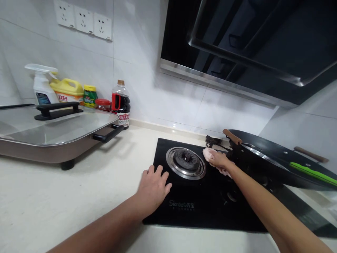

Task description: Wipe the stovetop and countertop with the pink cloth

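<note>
A black glass gas stove (200,207) is set in the pale countertop, with a round burner (186,160) ringed in metal on its left half. My right hand (219,160) is closed on a pale pink cloth (209,154), pressed to the stove top just right of the burner. Part of the cloth hangs out below the fingers. My left hand (155,184) rests with fingers spread over the stove's left edge, holding nothing. Beside my right forearm a large black wok (255,168) with wooden handles sits over the stove's right side.
An electric pan (58,151) with a glass lid stands on the left counter. Behind it are a spray bottle (43,86), a yellow jug (68,88), a green container (90,95), a red-lidded jar (102,104) and a soy sauce bottle (121,105). A range hood (237,52) overhangs the stove.
</note>
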The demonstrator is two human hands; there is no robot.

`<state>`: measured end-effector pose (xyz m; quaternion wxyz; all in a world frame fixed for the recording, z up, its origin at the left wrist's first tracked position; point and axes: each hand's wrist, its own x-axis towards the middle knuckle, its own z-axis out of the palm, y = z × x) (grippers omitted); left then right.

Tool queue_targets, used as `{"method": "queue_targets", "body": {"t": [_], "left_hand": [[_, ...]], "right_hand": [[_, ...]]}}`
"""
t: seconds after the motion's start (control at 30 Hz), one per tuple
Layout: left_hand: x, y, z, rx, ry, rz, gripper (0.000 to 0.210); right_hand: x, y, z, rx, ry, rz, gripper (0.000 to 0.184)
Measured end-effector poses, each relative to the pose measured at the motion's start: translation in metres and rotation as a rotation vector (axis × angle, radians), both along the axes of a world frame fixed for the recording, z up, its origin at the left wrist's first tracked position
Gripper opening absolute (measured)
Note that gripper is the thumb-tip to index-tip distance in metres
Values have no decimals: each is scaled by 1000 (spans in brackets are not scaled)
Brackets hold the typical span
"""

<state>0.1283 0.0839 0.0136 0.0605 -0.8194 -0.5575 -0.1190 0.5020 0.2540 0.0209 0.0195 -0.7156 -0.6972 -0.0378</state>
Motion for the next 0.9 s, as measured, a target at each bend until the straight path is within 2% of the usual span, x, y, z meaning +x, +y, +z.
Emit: {"method": "queue_targets", "body": {"t": [0.1,0.2,0.43,0.63,0.77,0.9], "left_hand": [[-1,2,-2,5,-13,-12,33],[-3,4,-4,2,-33,-36,34],[-4,2,1,-9,-41,-31,36],[-6,5,0,-13,-40,-46,40],[-10,10,-7,35,-70,-73,41],[-12,14,-13,74,-127,-42,38]], "right_hand": [[-4,11,-1,-2,-18,59,57],[-6,-1,0,-9,-28,113,56],[-19,-74,4,-27,-44,255,58],[-60,-135,10,-38,-5,449,52],[-96,-174,2,71,118,589,45],[-129,-216,-12,161,237,696,47]]}}
